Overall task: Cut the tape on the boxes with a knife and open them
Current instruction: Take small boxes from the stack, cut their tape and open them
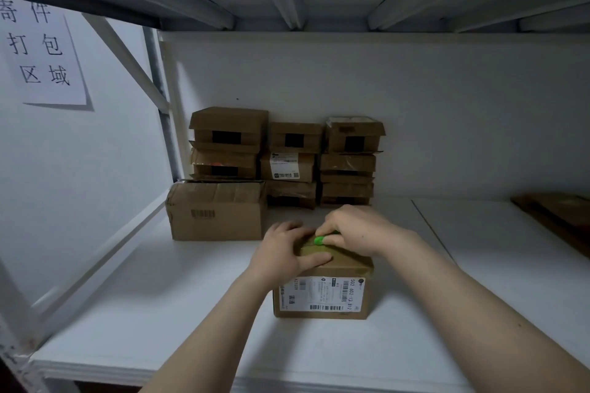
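White shelf, metal rack, white back wall; paper sign on the left wall.
Small stacked cartons: three piles at the back.
Larger carton: left of the piles, taped.
Box: front centre, upright, shipping label on the near face.
Left hand: fingers straight, pressed flat on the box's top.
Right hand: fingers curled round a green knife at the top seam; the blade is hidden, perhaps in the tape.

Left hand flat, fingers spread; right hand curled, gripping.
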